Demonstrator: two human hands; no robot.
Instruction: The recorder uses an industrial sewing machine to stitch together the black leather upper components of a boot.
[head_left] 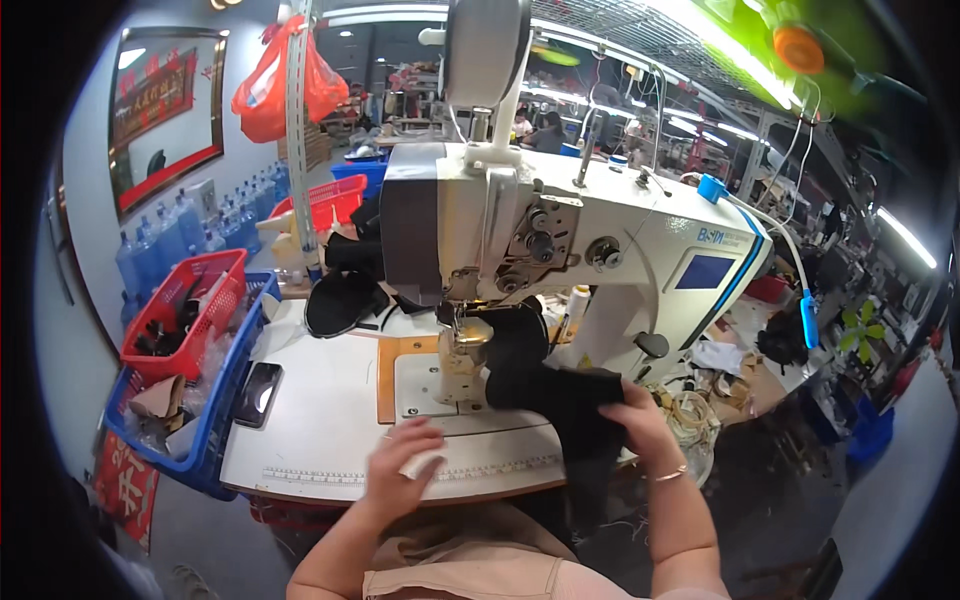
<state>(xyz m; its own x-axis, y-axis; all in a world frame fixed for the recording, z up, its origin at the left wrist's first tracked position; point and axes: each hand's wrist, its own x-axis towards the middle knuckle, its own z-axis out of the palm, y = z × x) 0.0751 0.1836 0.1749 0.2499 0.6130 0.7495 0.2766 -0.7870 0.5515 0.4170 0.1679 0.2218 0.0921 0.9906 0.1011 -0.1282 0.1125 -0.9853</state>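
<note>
Blue lettering [712, 237] on sewing machine [650, 225]

A pale wall [92, 265] rises at nine o'clock, with a gilt-edged frame [165, 110] hanging at ten! Between ten and eleven, a perforated metal post [298, 190]. Up at one o'clock, a mesh ceiling [625, 35], and just beyond it a bright strip light [745, 62]; another tube [907, 238] glows near three. Dark floor [770, 470] spreads at four.
</note>
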